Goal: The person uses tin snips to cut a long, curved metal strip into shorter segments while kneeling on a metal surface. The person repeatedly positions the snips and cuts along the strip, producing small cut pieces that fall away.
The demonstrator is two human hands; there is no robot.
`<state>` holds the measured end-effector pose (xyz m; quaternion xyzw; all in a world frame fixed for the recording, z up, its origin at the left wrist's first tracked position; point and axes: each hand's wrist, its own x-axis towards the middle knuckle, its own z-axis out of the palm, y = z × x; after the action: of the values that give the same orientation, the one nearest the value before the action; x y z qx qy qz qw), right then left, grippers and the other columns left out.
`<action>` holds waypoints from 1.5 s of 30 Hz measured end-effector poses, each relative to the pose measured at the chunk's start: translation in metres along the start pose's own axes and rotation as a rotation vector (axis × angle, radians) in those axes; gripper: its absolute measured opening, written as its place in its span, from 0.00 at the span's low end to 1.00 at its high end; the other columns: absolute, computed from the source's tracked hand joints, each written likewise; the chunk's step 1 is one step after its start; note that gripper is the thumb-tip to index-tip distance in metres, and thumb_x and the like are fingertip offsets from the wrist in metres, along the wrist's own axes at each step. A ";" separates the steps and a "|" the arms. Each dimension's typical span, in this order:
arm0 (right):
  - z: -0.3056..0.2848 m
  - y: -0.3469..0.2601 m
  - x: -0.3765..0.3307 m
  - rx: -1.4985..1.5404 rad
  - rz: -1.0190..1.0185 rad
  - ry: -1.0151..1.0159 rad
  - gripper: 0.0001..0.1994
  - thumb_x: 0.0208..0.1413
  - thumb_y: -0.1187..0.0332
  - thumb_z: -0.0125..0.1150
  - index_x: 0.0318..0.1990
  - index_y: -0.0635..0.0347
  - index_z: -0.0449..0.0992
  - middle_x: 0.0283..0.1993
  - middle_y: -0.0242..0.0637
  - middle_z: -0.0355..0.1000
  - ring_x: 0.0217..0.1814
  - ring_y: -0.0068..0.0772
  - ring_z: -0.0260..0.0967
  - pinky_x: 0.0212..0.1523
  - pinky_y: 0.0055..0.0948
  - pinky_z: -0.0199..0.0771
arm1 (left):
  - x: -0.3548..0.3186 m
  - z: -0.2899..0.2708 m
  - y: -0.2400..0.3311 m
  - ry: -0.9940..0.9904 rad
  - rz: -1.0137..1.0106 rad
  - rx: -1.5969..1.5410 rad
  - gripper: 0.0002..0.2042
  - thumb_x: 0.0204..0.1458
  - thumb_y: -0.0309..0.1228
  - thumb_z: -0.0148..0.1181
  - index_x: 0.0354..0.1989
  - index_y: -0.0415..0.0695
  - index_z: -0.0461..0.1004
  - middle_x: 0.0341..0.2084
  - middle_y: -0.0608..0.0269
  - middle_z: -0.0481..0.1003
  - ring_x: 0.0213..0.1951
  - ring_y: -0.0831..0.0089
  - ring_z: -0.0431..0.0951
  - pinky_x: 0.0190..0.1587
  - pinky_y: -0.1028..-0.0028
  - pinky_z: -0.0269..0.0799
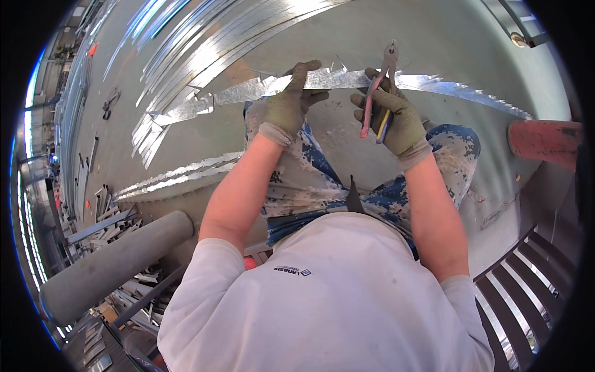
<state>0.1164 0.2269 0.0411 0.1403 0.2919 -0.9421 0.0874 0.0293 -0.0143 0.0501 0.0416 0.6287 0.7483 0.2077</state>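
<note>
A long, shiny metal strip (238,91) with a jagged, notched edge stretches across in front of me, over my knees. My left hand (290,102), in an olive work glove, grips it left of the middle, with fingers over the far side and thumb at the near side. My gloved right hand (400,115) is closed round pliers (389,60), whose jaws point away from me. One plier handle is red, the other blue and yellow. This hand is at the strip's right part; whether its fingers also grip the metal is hidden.
Many flat metal strips (211,53) lie on the floor at far left, with notched strips (180,173) nearer. A thick grey cylinder (118,266) is at left and a red one (545,142) at right. Scissors (110,105) lie far left. A slatted metal seat (527,273) is at lower right.
</note>
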 end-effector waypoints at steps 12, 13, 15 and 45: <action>0.021 0.053 -0.052 -0.536 0.357 0.213 0.22 0.75 0.60 0.68 0.70 0.56 0.74 0.51 0.41 0.84 0.40 0.31 0.82 0.35 0.34 0.85 | 0.031 -0.011 -0.017 0.011 -0.039 -0.351 0.30 0.74 0.55 0.59 0.67 0.37 0.73 0.59 0.53 0.77 0.58 0.53 0.85 0.65 0.46 0.85; 0.022 0.055 -0.051 -0.571 0.376 0.205 0.23 0.75 0.60 0.68 0.71 0.56 0.73 0.53 0.41 0.84 0.43 0.31 0.83 0.36 0.34 0.85 | 0.031 -0.012 -0.020 0.019 -0.048 -0.367 0.31 0.74 0.55 0.59 0.67 0.37 0.73 0.58 0.52 0.77 0.58 0.53 0.85 0.65 0.46 0.85; 0.022 0.056 -0.047 -0.643 0.413 0.186 0.25 0.75 0.60 0.68 0.74 0.56 0.72 0.56 0.39 0.84 0.49 0.32 0.83 0.38 0.33 0.85 | 0.032 -0.015 -0.023 0.035 -0.061 -0.400 0.32 0.74 0.56 0.59 0.67 0.36 0.73 0.57 0.52 0.78 0.58 0.53 0.85 0.65 0.46 0.85; 0.009 0.072 -0.030 -0.929 0.210 0.180 0.23 0.73 0.57 0.69 0.70 0.52 0.76 0.37 0.32 0.79 0.27 0.20 0.70 0.25 0.28 0.73 | 0.024 -0.015 -0.026 0.054 -0.023 -0.392 0.29 0.75 0.53 0.58 0.65 0.35 0.74 0.55 0.48 0.81 0.60 0.51 0.85 0.67 0.46 0.84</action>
<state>0.1609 0.1656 0.0194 0.1958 0.6725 -0.6822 0.2097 0.0091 -0.0159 0.0173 -0.0267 0.4767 0.8548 0.2034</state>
